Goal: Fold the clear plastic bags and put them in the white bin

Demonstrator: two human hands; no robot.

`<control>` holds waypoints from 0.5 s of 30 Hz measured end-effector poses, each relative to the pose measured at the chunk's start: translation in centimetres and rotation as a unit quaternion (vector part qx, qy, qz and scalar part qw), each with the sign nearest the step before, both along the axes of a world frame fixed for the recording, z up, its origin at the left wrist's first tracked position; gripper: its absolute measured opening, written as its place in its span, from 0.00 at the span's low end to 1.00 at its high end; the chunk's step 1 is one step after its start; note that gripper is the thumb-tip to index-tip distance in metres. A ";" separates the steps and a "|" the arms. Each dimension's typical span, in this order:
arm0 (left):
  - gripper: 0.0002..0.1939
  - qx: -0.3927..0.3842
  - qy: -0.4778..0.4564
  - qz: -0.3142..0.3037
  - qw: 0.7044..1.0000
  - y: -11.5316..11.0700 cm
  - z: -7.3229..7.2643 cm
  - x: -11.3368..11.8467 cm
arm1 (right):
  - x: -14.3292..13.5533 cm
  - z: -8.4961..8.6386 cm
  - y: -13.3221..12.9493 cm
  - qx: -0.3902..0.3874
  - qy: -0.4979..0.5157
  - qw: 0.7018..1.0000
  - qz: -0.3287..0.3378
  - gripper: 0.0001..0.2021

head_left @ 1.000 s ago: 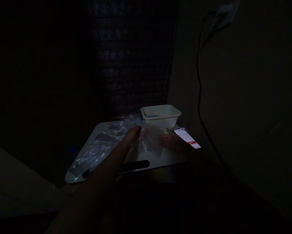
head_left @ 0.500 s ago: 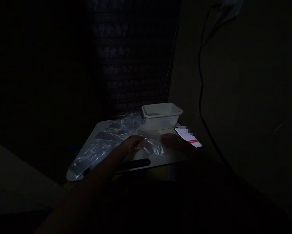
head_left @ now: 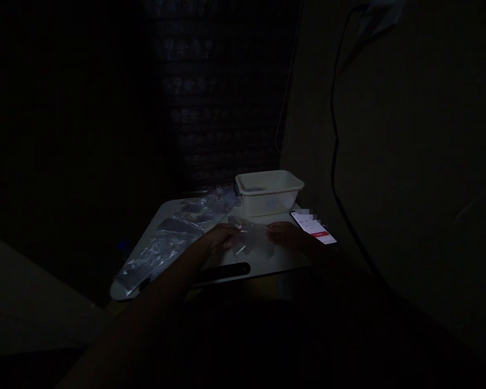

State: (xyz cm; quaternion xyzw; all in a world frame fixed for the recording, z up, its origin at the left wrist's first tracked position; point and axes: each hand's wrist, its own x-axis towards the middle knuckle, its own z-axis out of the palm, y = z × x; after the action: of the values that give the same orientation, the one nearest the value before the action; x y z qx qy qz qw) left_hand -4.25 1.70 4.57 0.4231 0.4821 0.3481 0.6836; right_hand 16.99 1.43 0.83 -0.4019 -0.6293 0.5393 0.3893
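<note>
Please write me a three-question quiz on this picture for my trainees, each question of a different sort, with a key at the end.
1. Multiple choice. What is between the left hand and the right hand?
A) a folded towel
B) a clear plastic piece
C) a metal spoon

2. True or false. The phone has its screen lit.

3. Fill the gap with "nearer than" or "beyond". Seen from the wearer, the white tub stands ____ the two hands.

Key: 1. B; 2. true; 3. beyond.
</note>
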 end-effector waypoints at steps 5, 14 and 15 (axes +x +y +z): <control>0.07 -0.013 -0.014 -0.006 1.000 0.2 0.1 -0.5 | -0.4 -0.3 0.1 -0.104 0.115 0.988 -0.014 0.04; 0.08 0.014 -0.019 -0.016 1.000 0.7 -0.3 -1.1 | 0.2 -0.3 0.3 -0.147 0.169 0.975 -0.010 0.10; 0.09 0.015 -0.015 -0.016 1.000 0.7 -0.2 -1.1 | 0.3 -0.4 0.3 -0.139 0.165 0.977 -0.002 0.10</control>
State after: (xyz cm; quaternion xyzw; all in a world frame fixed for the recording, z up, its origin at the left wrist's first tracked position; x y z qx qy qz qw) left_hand -5.38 2.36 4.37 0.4361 0.4598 0.3504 0.6896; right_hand 17.27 1.72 0.47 -0.3588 -0.4749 0.6795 0.4290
